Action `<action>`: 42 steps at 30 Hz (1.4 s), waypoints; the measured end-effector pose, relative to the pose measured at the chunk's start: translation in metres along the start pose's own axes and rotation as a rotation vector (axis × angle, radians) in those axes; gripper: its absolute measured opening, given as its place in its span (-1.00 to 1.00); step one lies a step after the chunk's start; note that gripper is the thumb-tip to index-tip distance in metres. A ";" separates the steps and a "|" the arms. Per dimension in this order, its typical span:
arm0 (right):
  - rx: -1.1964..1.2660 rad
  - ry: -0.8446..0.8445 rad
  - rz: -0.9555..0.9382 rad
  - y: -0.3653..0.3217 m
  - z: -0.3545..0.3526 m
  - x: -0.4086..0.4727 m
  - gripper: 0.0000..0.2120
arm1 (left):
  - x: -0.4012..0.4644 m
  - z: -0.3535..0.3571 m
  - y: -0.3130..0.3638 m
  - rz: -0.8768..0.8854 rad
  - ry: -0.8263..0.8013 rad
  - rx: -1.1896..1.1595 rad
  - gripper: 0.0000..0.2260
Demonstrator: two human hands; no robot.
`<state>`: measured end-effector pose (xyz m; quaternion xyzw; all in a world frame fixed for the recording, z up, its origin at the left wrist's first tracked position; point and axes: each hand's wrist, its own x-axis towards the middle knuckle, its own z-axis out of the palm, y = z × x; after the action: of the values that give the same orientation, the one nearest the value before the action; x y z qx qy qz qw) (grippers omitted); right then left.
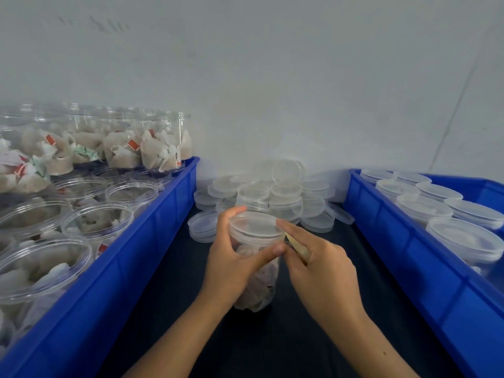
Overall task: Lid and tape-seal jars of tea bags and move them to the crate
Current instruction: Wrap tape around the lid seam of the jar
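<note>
- Jar of tea bags stood upright on dark tabletop, centre-near, btwn the 2 blue crates, w/ clear lid already sitting on its mouth.
- Left hand gripped jar just under lid: fingers curled round far-left side, thumb across near face of jar, tip pointing right.
- Right hand pinched a yellowish tape strip at jar's right side; index finger stretched out, tip touching lid rim. Rest of its fingers curled; couldn't tell if any roll was in the palm.
- Tape strip ran from right hand up to lid edge; how far it was stuck on, can't tell.
- Left crate held open jars of tea bags, no lids; more filled jars stacked a 2nd layer high at its far end.
- Right crate held lidded jars in approx 2 rows.
- Loose lids lay piled on tabletop far of held jar, against white wall; 1 lid leaned upright at top of pile.
- Both forearms bare, coming in from near edge.
</note>
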<state>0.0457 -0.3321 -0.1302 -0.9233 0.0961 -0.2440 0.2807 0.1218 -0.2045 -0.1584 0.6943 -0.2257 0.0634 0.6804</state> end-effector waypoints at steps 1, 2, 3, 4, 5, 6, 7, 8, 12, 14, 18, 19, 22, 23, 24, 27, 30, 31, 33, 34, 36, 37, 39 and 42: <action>0.007 -0.009 -0.026 0.001 0.000 0.000 -0.61 | 0.000 -0.001 0.001 0.002 0.008 -0.003 -0.24; 0.019 -0.025 -0.057 0.002 0.000 0.001 -0.60 | 0.001 -0.001 0.001 0.003 0.016 -0.012 -0.27; 0.053 -0.048 -0.086 0.004 0.000 0.002 -0.60 | 0.001 -0.002 0.002 0.004 0.021 -0.024 -0.31; 0.114 -0.079 -0.101 0.006 -0.001 0.004 -0.60 | 0.001 -0.003 0.004 0.002 0.023 -0.033 -0.34; 0.189 -0.120 -0.101 0.008 -0.004 0.007 -0.60 | 0.002 -0.004 0.005 0.001 0.020 -0.038 -0.37; 0.260 -0.176 -0.089 0.010 -0.007 0.009 -0.60 | 0.002 -0.005 0.006 0.003 0.013 -0.037 -0.38; 0.314 -0.240 -0.070 0.011 -0.011 0.011 -0.61 | 0.002 -0.006 0.007 0.006 0.005 -0.029 -0.37; 0.345 -0.304 -0.048 0.012 -0.014 0.014 -0.61 | 0.002 -0.006 0.007 0.007 -0.001 -0.018 -0.34; 0.339 -0.457 0.016 0.018 -0.021 0.020 -0.57 | 0.001 -0.006 0.005 0.010 -0.018 0.011 -0.34; 0.266 -0.487 -0.008 0.018 -0.023 0.020 -0.59 | 0.003 -0.008 0.005 0.015 -0.039 0.006 -0.35; 0.176 -0.465 0.036 0.018 -0.029 0.021 -0.38 | 0.005 -0.013 0.003 0.001 -0.103 -0.059 -0.36; 0.184 -0.438 0.057 0.018 -0.032 0.021 -0.24 | 0.005 -0.014 0.003 -0.006 -0.124 -0.091 -0.36; 0.161 -0.368 0.039 0.020 -0.036 0.022 -0.12 | 0.008 -0.017 0.002 -0.022 -0.181 -0.179 -0.35; 0.141 -0.353 0.026 0.020 -0.036 0.022 -0.15 | 0.010 -0.018 0.003 -0.028 -0.194 -0.198 -0.35; 0.126 -0.344 0.024 0.020 -0.036 0.022 -0.20 | 0.011 -0.018 0.003 -0.035 -0.206 -0.213 -0.34; 0.129 -0.351 0.040 0.020 -0.037 0.022 -0.31 | 0.013 -0.021 0.000 -0.074 -0.241 -0.250 -0.33; 0.122 -0.364 0.045 0.020 -0.038 0.022 -0.31 | 0.013 -0.023 -0.003 -0.166 -0.276 -0.324 -0.21; 0.110 -0.365 0.042 0.020 -0.038 0.022 -0.31 | 0.013 -0.024 -0.004 -0.201 -0.292 -0.346 -0.13; 0.067 -0.351 0.028 0.022 -0.037 0.023 -0.30 | 0.013 -0.026 -0.002 -0.253 -0.326 -0.367 -0.01; 0.046 -0.336 0.023 0.023 -0.038 0.023 -0.31 | 0.014 -0.026 -0.001 -0.269 -0.344 -0.373 0.01; 0.026 -0.308 0.025 0.024 -0.039 0.023 -0.32 | 0.014 -0.026 0.001 -0.295 -0.384 -0.397 0.01; 0.030 -0.306 0.025 0.023 -0.040 0.023 -0.32 | 0.014 -0.026 0.002 -0.308 -0.400 -0.407 0.00; 0.055 -0.325 0.020 0.022 -0.040 0.023 -0.33 | 0.014 -0.026 0.002 -0.324 -0.428 -0.410 -0.01; 0.097 -0.342 0.019 0.018 -0.038 0.021 -0.33 | 0.014 -0.028 0.001 -0.324 -0.453 -0.414 -0.02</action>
<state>0.0443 -0.3720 -0.1047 -0.9357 0.0437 -0.0851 0.3396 0.1396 -0.1803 -0.1504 0.5649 -0.2661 -0.2482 0.7406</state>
